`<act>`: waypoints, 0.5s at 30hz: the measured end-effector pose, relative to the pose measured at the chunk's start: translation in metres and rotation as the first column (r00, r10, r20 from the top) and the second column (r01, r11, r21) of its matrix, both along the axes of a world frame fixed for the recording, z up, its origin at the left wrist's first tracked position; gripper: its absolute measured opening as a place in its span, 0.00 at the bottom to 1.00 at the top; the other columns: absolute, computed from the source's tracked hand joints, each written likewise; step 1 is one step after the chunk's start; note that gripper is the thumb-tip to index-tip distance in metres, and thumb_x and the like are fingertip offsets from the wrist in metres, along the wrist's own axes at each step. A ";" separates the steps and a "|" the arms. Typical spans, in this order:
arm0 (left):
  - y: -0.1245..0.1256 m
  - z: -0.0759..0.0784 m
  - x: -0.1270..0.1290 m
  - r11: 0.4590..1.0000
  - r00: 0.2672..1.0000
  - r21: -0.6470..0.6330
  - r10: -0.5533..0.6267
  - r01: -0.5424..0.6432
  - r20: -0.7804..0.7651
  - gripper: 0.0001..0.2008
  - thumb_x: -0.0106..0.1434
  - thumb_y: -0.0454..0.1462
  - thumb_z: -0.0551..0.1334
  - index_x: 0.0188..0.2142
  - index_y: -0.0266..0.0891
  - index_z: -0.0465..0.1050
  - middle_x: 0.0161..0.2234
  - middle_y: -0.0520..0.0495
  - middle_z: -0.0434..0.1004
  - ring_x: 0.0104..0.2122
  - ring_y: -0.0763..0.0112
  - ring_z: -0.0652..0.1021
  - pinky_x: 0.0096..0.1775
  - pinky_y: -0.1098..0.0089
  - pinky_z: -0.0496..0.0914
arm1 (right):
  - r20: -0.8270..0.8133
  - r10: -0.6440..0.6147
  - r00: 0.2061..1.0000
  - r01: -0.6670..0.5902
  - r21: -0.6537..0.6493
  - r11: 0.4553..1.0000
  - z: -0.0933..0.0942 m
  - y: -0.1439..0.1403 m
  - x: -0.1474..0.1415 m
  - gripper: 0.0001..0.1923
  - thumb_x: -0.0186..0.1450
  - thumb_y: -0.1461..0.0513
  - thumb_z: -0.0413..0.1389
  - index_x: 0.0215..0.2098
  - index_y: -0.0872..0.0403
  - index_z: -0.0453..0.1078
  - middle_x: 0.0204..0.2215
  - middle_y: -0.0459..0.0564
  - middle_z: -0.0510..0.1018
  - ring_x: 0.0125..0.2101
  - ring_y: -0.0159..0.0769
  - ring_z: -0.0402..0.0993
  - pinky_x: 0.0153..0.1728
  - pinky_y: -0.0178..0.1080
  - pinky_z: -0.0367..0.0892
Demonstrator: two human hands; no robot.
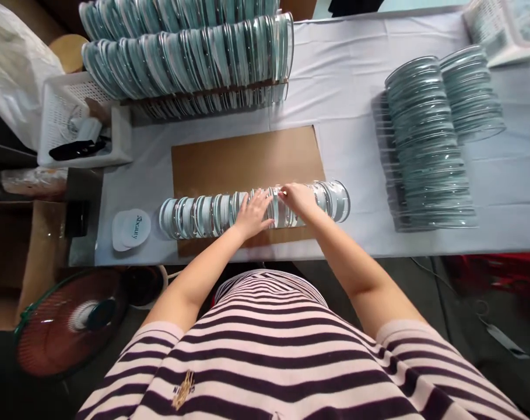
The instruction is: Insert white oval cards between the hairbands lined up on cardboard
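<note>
A row of round clear glass discs that look like lids, with white pieces between them, lies on edge along a brown cardboard sheet. My left hand rests on the middle of this row with its fingers spread. Just to its right, my right hand bends over the row, thumb and fingertips pinched together at the top edge of the discs. A small pale bit shows at those fingertips, but its kind is too small to tell. Left of the row lie round white cards with printed lettering.
Long rows of glass discs stand at the back left. More stacked discs lie at the right. A white basket holds a black-handled item; another basket is at far right. Below the table's left end stands a fan.
</note>
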State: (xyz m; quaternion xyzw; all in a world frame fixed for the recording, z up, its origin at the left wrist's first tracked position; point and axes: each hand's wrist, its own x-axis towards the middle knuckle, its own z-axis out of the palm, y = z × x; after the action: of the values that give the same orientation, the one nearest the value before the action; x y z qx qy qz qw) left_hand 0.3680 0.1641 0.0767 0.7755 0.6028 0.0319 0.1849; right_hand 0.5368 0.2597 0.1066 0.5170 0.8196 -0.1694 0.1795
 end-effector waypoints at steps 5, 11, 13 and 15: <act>0.004 -0.008 0.021 0.999 1.000 -0.034 0.019 -0.020 -0.013 0.32 0.68 0.46 0.59 0.69 0.41 0.57 0.70 0.44 0.55 0.70 0.59 0.56 0.70 0.49 0.42 | 0.105 0.212 0.972 -0.185 -0.217 0.958 0.006 0.070 -0.041 0.14 0.61 0.62 0.62 0.45 0.56 0.80 0.41 0.58 0.82 0.42 0.45 0.80 0.42 0.39 0.71; 0.007 -0.008 0.014 0.998 0.999 -0.057 0.041 -0.042 -0.016 0.34 0.67 0.46 0.61 0.69 0.41 0.56 0.69 0.43 0.57 0.70 0.60 0.57 0.70 0.51 0.42 | -0.010 0.385 0.923 -0.385 -0.055 0.921 0.006 0.036 -0.024 0.13 0.66 0.65 0.55 0.46 0.56 0.78 0.43 0.60 0.82 0.47 0.48 0.78 0.45 0.41 0.68; 0.007 -0.009 0.015 0.998 0.999 -0.045 0.041 -0.041 -0.005 0.33 0.67 0.45 0.61 0.68 0.43 0.57 0.69 0.44 0.58 0.70 0.61 0.57 0.70 0.52 0.42 | -0.113 0.266 0.957 -0.267 0.005 0.964 -0.001 0.004 0.000 0.13 0.68 0.63 0.52 0.46 0.55 0.77 0.40 0.58 0.82 0.43 0.45 0.79 0.41 0.39 0.67; 0.007 -0.009 0.016 0.999 0.999 -0.029 0.041 -0.041 0.008 0.32 0.66 0.45 0.61 0.68 0.44 0.58 0.69 0.45 0.58 0.69 0.61 0.57 0.70 0.51 0.42 | -0.207 0.141 0.968 -0.144 0.003 0.990 -0.016 -0.035 0.023 0.13 0.69 0.62 0.50 0.43 0.53 0.77 0.37 0.55 0.83 0.39 0.43 0.79 0.38 0.38 0.66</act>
State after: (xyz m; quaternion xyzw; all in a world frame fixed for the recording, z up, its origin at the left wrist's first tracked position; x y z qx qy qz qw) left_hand 0.3840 0.1709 0.0673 0.7602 0.6181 0.0304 0.1980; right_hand 0.5596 0.2243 0.0904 0.4354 0.8678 -0.2136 0.1083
